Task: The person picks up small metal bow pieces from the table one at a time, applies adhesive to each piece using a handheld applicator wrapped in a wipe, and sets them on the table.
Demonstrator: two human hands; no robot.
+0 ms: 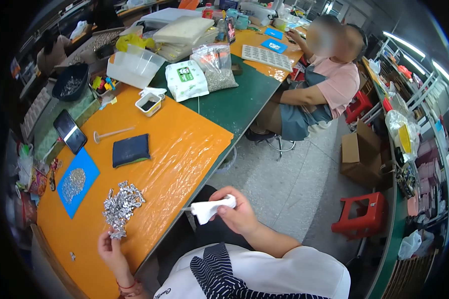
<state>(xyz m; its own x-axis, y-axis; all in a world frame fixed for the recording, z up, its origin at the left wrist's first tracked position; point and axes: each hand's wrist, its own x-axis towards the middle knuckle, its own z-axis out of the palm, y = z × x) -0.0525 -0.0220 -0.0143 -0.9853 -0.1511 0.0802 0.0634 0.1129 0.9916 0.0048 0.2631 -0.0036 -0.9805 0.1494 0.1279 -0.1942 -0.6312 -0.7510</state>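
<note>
My right hand (238, 214) is closed around a crumpled white tissue or cloth (207, 210), held above my lap beside the table edge. A thin pale tip sticks out of its left end; the rest of whatever is wrapped is hidden. At the near side of a heap of small silver metal pieces (123, 203), my left hand (111, 251) pinches a silver piece (117, 233) between thumb and fingers. Left of the heap, tiny glittering bits (74, 184) lie on a blue sheet (87, 167). A dark blue pad (130, 150) rests behind the heap.
A phone (70, 130), a white stick with a round base (113, 132) and a small tub (148, 104) stand on the orange-covered table (184, 144). Farther back are a wipes pack (186, 80) and a bag of beads (217, 74). A co-worker (314, 94) sits beyond; a red stool (361, 215) stands right.
</note>
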